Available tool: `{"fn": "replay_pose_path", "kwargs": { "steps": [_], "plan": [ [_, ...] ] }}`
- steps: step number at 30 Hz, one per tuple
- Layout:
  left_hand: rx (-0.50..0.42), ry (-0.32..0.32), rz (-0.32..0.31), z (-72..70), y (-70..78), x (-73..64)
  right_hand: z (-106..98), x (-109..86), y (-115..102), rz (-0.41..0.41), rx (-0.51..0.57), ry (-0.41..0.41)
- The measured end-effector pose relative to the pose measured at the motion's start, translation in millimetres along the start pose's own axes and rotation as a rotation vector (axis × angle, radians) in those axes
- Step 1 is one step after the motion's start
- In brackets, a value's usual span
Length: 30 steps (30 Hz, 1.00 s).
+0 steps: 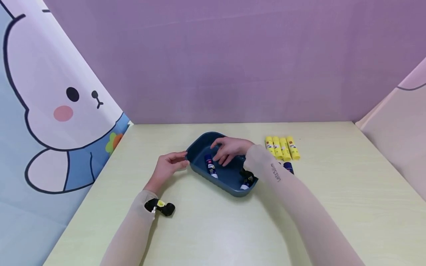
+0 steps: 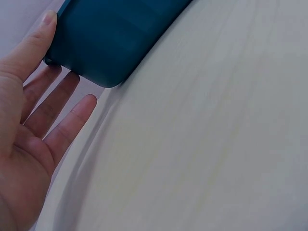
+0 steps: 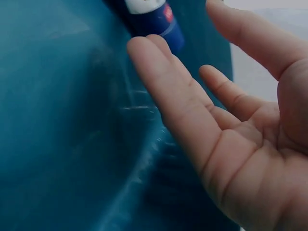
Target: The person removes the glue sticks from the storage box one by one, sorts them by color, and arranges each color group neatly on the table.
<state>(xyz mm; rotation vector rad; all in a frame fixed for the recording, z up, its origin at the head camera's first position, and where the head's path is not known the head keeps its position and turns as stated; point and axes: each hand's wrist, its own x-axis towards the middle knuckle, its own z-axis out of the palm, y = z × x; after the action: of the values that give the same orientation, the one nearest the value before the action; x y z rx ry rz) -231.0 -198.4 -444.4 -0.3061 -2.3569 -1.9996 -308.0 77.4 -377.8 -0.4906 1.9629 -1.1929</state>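
Observation:
A dark blue-green plastic basket [image 1: 229, 189] stands on the table. My left hand [image 1: 169, 166] holds the rim at its left corner, and in the left wrist view the thumb and fingertips lie on either side of that corner. Over the basket is my right hand [image 1: 229, 149], its fingers loosely spread with nothing between them. Just beside those fingers, a blue-and-white glue stick [image 1: 211, 166] lies on the basket floor; its blue end [image 3: 161, 29] shows past the fingertips in the right wrist view. Another glue stick [image 1: 247, 181] lies at the basket's right end, partly hidden by the wrist camera.
Right of the basket, several yellow glue sticks [image 1: 282, 147] lie side by side. In front of them is a blue glue stick [image 1: 288, 167], partly covered by the right sleeve. A purple backdrop [image 1: 239, 66] rises at the table's back edge.

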Motion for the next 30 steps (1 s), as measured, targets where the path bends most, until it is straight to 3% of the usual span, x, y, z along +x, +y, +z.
{"fn": "replay_pose_path", "kwargs": {
  "steps": [7, 12, 30],
  "plan": [
    [-0.024, -0.001, 0.011, 1.2, -0.6, 0.0, 12.4, 17.0, 3.2, 0.052, -0.031, -0.019],
    [-0.041, -0.004, 0.015, 1.9, 0.2, -0.2, 18.6, 23.0, 5.1, 0.047, -0.038, -0.047],
    [-0.039, -0.007, 0.013, 1.7, 1.1, 0.2, 20.0, 20.2, 4.1, -0.008, -0.016, -0.048]
  ]
}}
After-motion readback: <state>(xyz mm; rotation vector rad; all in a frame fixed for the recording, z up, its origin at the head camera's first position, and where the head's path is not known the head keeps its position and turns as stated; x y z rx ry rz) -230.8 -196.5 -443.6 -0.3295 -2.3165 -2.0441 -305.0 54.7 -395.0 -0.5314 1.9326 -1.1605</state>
